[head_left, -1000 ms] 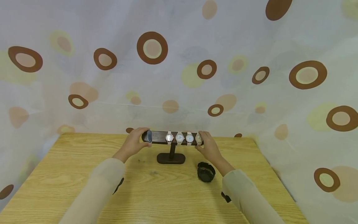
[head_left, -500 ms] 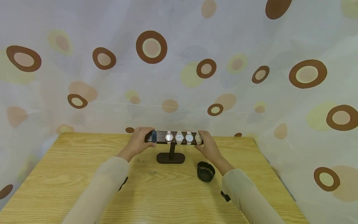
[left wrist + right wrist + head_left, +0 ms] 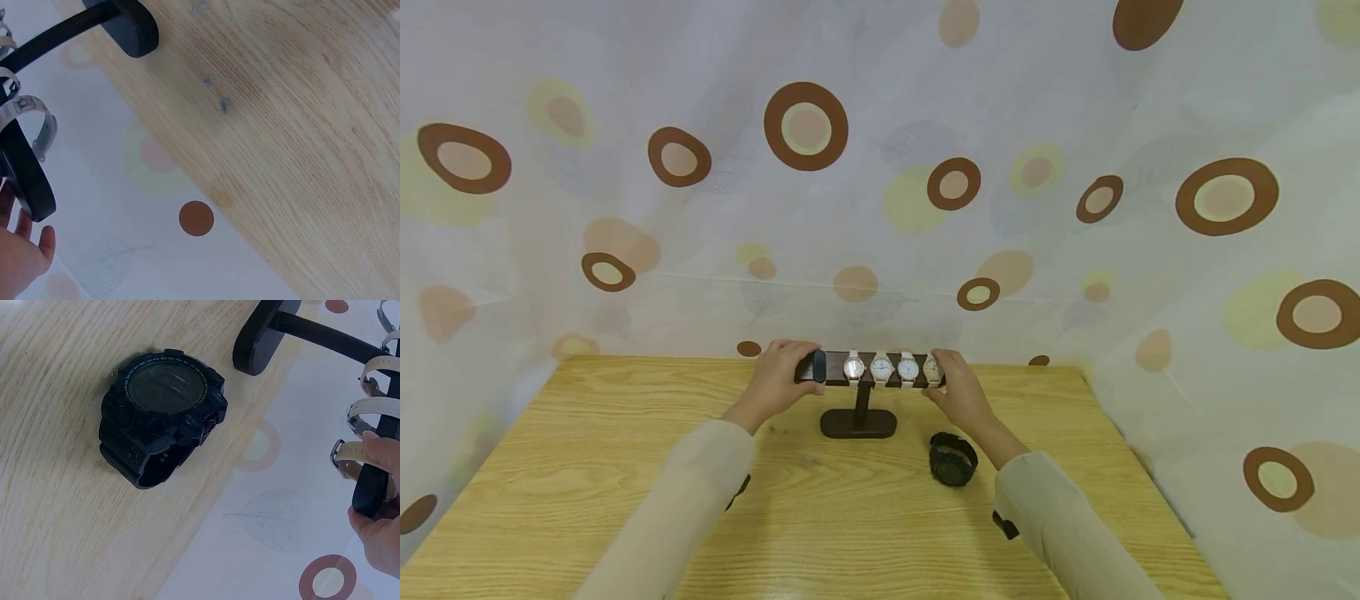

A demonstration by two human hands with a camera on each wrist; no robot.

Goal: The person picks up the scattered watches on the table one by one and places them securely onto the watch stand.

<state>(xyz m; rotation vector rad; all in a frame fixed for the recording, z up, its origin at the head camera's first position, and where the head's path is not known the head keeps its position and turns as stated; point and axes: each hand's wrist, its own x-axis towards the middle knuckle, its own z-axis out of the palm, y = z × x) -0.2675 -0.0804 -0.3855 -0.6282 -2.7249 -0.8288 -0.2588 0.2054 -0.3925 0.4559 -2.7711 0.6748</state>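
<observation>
A dark watch stand (image 3: pixel 859 423) carries several pale-strapped watches (image 3: pixel 882 367) side by side on its crossbar. Near the bar's left end, my left hand (image 3: pixel 777 377) pinches a smart band (image 3: pixel 819 366) with an oblong dark face, fingers above and thumb below. The left wrist view shows fingertips beside the bar's rounded end (image 3: pixel 32 184). My right hand (image 3: pixel 961 392) grips the other end of the bar, by the outermost watch (image 3: pixel 932 370). In the right wrist view, a finger lies over that watch's tan strap (image 3: pixel 351 451), with the thumb under the bar.
A bulky black digital watch (image 3: pixel 164 412) with its strap closed in a loop sits on the wooden table (image 3: pixel 820 517), in front of the stand and left of my right forearm. A patterned wall covering (image 3: pixel 880 308) rises just behind the table's back edge.
My left hand has slid the smart band to the right along the bar, away from its left end and closer to the other watches. The right hand has stayed in place.
</observation>
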